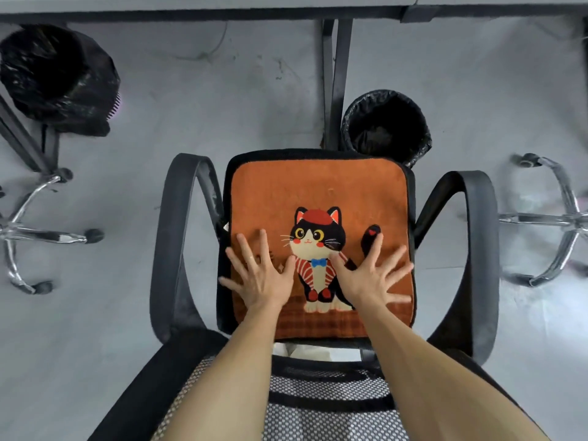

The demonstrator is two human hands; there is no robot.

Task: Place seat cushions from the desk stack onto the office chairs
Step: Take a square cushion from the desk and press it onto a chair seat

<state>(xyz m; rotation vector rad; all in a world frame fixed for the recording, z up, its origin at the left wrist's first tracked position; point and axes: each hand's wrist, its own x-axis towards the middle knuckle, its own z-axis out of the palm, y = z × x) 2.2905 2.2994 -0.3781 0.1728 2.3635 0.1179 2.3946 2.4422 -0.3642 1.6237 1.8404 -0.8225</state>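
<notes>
Orange seat cushion lies on the office chair — left hand at 7 o'clock, right hand at 5 o'clock, both spread wide and flat on it.

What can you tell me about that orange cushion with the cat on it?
The orange cushion is square and plush-looking, with a dark border and a cartoon cat in a red beret and blue bow tie. It lies flat on the chair seat, between the armrests. The left hand and right hand press on it with fingers spread.
</notes>
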